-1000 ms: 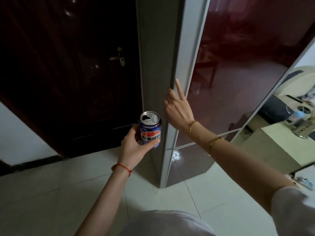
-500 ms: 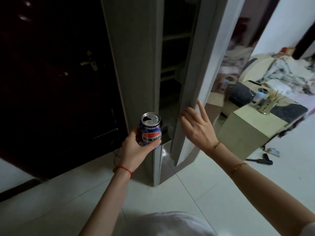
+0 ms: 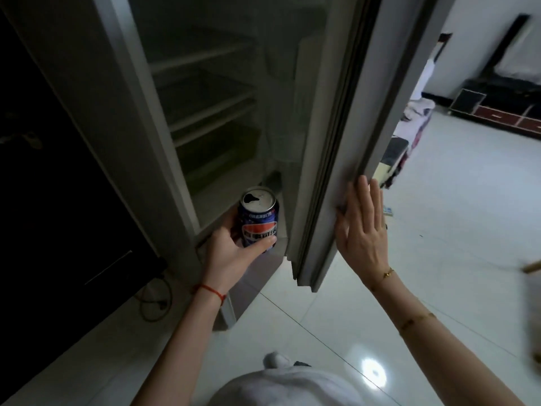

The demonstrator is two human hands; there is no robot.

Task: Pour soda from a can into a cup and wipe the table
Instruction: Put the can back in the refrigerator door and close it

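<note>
Holding opened blue soda can (image 3: pixel 259 219) upright at open fridge, door edge pressed.

Can is gripped by left hand (image 3: pixel 231 253), fingers wrapped round it, kept level, likely so nothing spills; right hand (image 3: pixel 364 230) is laid flat, fingers straight, on grey fridge door (image 3: pixel 330 159), judged to steady it. Bare fridge shelves (image 3: pixel 205 106) are seen behind can. No cup or table is visible; door is standing between the person and the white tiled floor (image 3: pixel 453 230).

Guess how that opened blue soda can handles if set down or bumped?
The blue aluminium soda can is open on top, so tilting likely spills. Thin walls probably dent under a hard squeeze from the left hand. Tall and narrow, it may tip if nudged.
</note>
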